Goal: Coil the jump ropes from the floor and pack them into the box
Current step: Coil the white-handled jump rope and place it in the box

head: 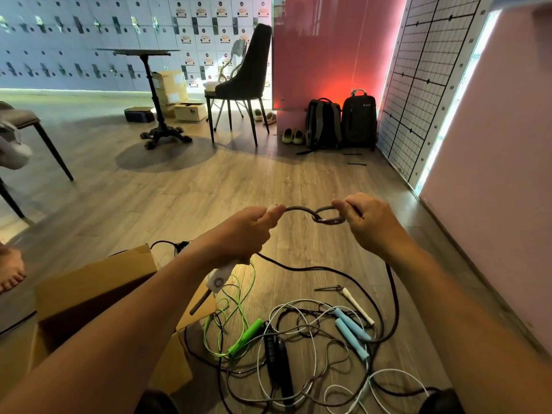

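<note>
— While both grips are raised over the floor, what's the left grip got?
— Fist curled round a white handle; handle butt pokes out below the fist; dark grey jump rope comes out the top of the fist.
— Right grip?
— Thumb and fingers pinching that same rope; a small loop where the rope crosses itself sits right at its fingertips; rope spans in a shallow arc between the two grips.
— Rest of that rope?
— Hangs from the right grip down to the wooden floor; curves into the pile of ropes.
— Pile contents?
— Tangled cords; green handle with green cord; black handles side by side; two light blue handles touching; second white handle just beyond those.
— Box?
— Cardboard box on the floor, flaps open, left of the pile, partly under the left forearm; cannot tell what's inside.
— Background?
— Dark chair; pedestal table; two backpacks against the red wall; lockers along the back.
</note>
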The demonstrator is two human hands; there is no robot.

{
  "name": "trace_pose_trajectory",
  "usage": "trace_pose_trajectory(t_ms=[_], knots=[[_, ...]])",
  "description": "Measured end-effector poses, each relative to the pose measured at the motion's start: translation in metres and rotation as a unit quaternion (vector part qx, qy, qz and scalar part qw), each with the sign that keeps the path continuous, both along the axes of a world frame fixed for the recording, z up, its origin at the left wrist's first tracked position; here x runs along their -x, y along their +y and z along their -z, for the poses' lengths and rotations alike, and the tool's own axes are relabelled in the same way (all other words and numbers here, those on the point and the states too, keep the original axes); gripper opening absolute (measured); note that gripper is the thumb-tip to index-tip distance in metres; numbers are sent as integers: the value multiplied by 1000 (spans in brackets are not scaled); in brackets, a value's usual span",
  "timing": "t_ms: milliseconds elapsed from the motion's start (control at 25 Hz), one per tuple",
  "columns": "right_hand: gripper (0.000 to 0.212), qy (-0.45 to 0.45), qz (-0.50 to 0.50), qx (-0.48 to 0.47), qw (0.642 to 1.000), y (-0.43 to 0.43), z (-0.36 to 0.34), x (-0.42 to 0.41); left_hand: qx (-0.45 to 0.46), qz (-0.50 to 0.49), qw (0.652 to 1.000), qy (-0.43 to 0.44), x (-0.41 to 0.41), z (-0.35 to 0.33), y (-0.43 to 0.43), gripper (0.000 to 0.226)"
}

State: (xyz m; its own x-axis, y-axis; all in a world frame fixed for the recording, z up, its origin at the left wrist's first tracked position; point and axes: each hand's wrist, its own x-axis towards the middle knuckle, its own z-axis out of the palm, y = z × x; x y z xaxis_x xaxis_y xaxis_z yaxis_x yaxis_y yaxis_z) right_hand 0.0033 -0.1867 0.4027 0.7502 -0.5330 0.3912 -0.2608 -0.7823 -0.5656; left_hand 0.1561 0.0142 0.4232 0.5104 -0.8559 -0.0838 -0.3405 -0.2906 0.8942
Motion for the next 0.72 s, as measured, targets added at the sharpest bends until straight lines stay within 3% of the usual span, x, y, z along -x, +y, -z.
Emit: trace_pose_trajectory(t_ms=[120,240,440,600,720], knots=[[24,47,-80,-130,987,4,6,9,13,29,966,255,13,-2,2,43],[20,17,-135,-225,965,17,6,8,40,40,919,390,24,-3,-3,44],[20,-34,-185,-258,948,36,2,2,79,-27,898,431,35,-7,-14,44],[11,-112,-112,-173,972,50,12,-13,97,-88,889,438,37,-1,-23,43],[10,-147,-98,-173,969,59,16,-22,107,-119,891,424,37,3,-24,41]])
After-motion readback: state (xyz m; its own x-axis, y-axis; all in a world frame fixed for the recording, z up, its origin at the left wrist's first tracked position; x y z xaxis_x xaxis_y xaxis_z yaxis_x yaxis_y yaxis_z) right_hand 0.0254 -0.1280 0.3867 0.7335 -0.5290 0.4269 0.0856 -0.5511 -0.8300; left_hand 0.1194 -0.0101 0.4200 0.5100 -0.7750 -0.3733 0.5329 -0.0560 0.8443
